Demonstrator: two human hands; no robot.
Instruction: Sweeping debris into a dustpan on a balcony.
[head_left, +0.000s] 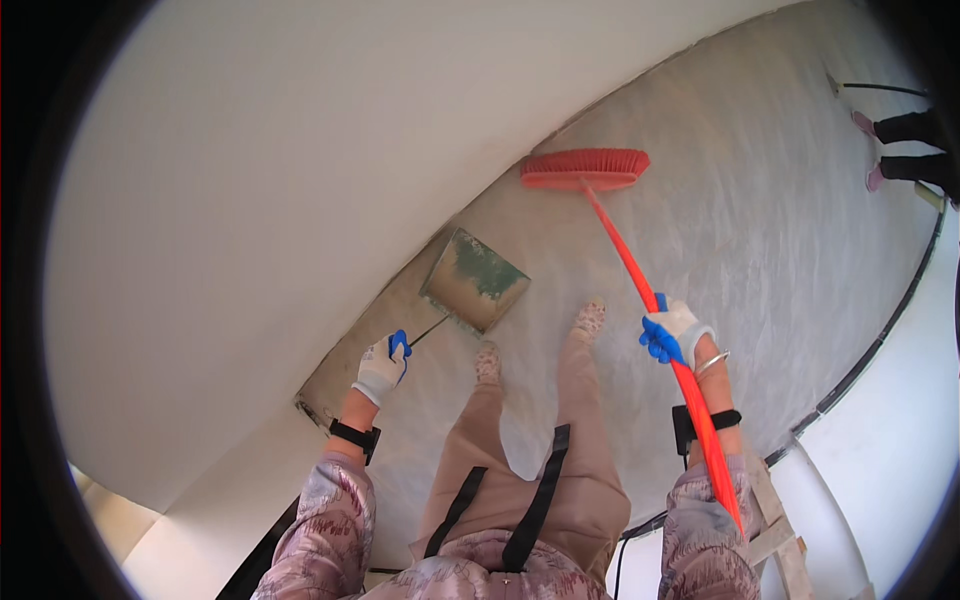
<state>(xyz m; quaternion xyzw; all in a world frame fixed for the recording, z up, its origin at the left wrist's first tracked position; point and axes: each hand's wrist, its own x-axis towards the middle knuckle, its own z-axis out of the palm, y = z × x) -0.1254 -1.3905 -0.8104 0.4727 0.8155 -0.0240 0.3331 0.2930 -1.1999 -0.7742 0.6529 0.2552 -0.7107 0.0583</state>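
Note:
My left hand (384, 366), in a white and blue work glove, is closed around the thin handle of a dustpan (480, 281). The pan is green, coated with pale dust, and lies close to the base of the wall, ahead of my left foot. My right hand (671, 330), gloved alike, grips the red pole of a push broom (634, 266) partway along its length. Farther out, the red broom head (585, 171) is at the floor with its left end near the wall's foot. Its bristles point away from me.
A pale wall (300, 172) runs along the left of the grey, dusty floor (720, 262). Another person's legs (911, 150) and a dark-handled tool (877, 88) are at the far right. A wooden frame (776, 532) stands behind my right arm. Dark edging (862, 367) follows the right wall.

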